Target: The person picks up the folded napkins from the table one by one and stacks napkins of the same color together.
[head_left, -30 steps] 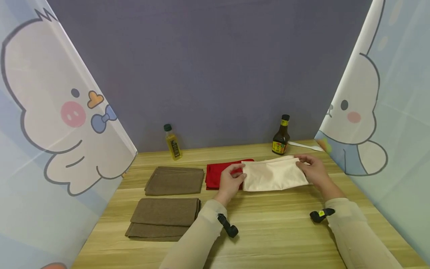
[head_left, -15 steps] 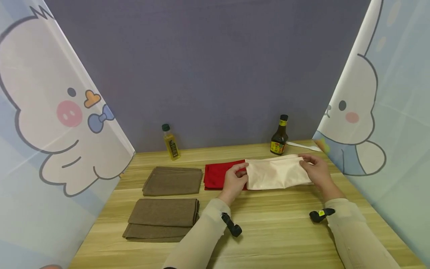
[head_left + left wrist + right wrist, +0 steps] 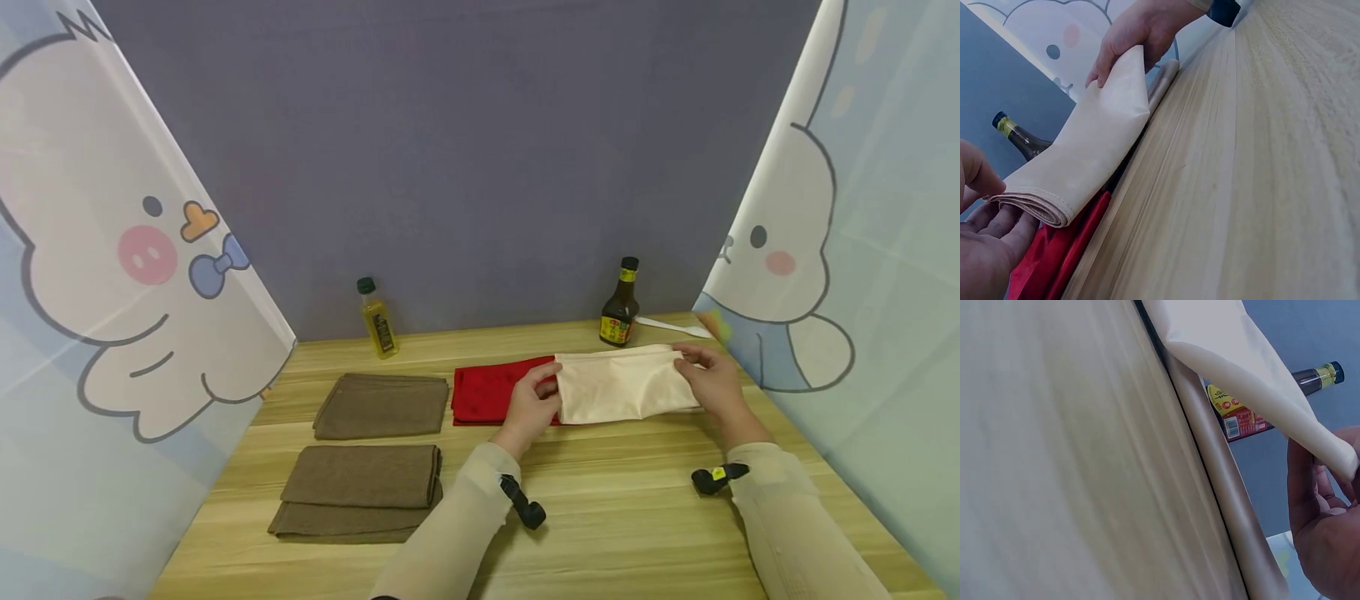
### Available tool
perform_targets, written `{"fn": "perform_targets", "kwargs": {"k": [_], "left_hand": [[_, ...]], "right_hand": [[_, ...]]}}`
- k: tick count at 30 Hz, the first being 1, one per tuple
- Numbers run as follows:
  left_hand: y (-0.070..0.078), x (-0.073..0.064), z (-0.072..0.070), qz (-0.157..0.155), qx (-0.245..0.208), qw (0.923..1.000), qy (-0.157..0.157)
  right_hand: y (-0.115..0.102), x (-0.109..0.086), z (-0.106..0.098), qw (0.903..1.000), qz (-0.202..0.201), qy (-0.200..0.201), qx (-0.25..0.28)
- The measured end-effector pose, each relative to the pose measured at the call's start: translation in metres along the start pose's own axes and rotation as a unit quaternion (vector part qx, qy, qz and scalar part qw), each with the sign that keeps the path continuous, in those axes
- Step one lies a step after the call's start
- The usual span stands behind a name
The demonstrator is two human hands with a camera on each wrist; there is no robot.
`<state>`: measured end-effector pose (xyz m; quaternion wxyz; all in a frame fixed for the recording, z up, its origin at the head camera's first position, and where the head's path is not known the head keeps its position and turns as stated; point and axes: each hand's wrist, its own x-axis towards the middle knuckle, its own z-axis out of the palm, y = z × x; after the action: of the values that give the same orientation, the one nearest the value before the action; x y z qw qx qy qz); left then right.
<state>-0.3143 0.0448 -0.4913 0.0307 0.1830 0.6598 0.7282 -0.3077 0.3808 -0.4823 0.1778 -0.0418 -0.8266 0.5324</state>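
A folded cream cloth (image 3: 622,387) with a satin sheen stretches between my two hands. My left hand (image 3: 532,408) pinches its left end, thumb on top and fingers beneath, where several stacked layers show in the left wrist view. My right hand (image 3: 712,385) holds the opposite end, which is raised in the right wrist view. Below that raised end, another cream fold (image 3: 1222,487) lies along the table. A folded red cloth (image 3: 491,392) lies under and to the left of the held cloth, partly hidden by it and my left hand.
Two folded brown cloths, a far one (image 3: 382,407) and a near one (image 3: 360,477), lie at the left of the table. An oil bottle (image 3: 378,321) and a dark sauce bottle (image 3: 619,304) stand at the back. Beside the latter lies a white plastic utensil (image 3: 675,326).
My left hand has shifted a little to the right with its end of the cream cloth, uncovering more of the red cloth. The right hand has barely moved. The head view has turned slightly right.
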Motion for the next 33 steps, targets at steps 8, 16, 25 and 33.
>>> {"fn": "perform_targets", "kwargs": {"k": [8, 16, 25, 33], "left_hand": [[0.001, -0.002, 0.004, -0.015, 0.013, 0.9991, -0.036], [-0.002, -0.005, 0.012, -0.003, 0.018, 0.9956, -0.092], [-0.003, -0.006, 0.014, -0.028, 0.025, 0.9929, -0.113], [-0.003, -0.007, 0.015, -0.029, 0.043, 0.9901, -0.131]], "right_hand": [[0.003, 0.0, -0.003, 0.9998, 0.007, 0.016, -0.013], [0.006, 0.0, -0.005, 0.9987, 0.036, 0.037, 0.0], [0.009, 0.003, -0.009, 0.9975, 0.05, 0.048, 0.015], [0.01, 0.003, -0.011, 0.9974, 0.059, 0.03, 0.031]]}}
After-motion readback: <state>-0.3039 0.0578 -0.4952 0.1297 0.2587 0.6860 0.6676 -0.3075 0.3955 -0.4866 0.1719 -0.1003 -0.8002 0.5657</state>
